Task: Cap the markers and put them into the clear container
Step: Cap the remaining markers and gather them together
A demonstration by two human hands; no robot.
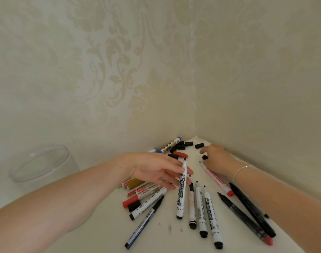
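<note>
Head view: marker [181, 189] upright, tip up.

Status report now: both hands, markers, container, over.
Left hand holds uncapped black marker, tip up. Right hand pinches black cap near loose caps. Clear container empty, far left. Nothing in the way.
</note>
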